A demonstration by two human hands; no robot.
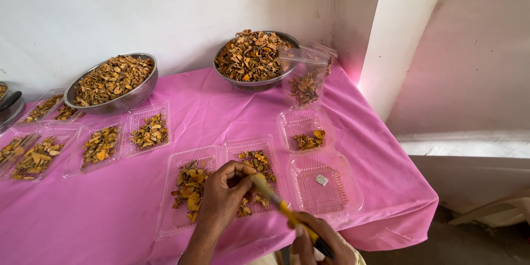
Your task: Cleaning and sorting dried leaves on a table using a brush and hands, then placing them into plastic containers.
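From the head camera, low in the middle of the frame, the left hand (221,201) rests with fingertips pinched at the tip of a yellow-handled brush with pale bristles (284,210), perhaps steadying it over the open clear plastic clamshell tray of dried orange-brown slices (221,182). The right hand (317,240) has its grip clenched round the brush handle, slanted like a pen. Both wrists are cut off at the bottom edge. On the pink-clothed bench (110,215), a small white scrap (321,180) in the empty clear tray (326,185) is too small to make out.

Small packing workroom: dried-herb bowls (113,81), plastic trays (221,187), pink table (359,149).
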